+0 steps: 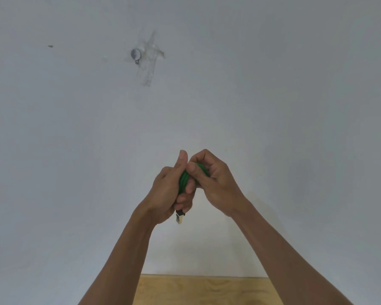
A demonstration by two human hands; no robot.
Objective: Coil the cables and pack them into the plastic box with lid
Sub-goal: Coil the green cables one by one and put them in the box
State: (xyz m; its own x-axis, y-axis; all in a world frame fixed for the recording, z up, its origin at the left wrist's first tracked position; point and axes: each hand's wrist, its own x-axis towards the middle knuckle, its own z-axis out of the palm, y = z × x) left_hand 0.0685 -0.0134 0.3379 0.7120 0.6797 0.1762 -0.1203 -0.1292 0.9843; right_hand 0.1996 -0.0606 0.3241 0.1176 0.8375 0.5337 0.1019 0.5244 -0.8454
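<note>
A green cable point(183, 178) is bunched in loops between both hands, held up in front of the wall. My left hand point(166, 194) grips the bundle with its thumb pointing up. A pale plug point(179, 217) on a black collar sticks out below its fingers. My right hand point(211, 179) curls its fingers over the top of the same green loops, touching the left thumb. Most of the cable is hidden inside the two hands. The plastic box and its lid are out of view.
A pale grey wall point(273, 106) fills most of the view, with a small metal fitting point(135, 55) under strips of clear tape. The far edge of a light wooden table point(207, 289) shows at the bottom between my forearms.
</note>
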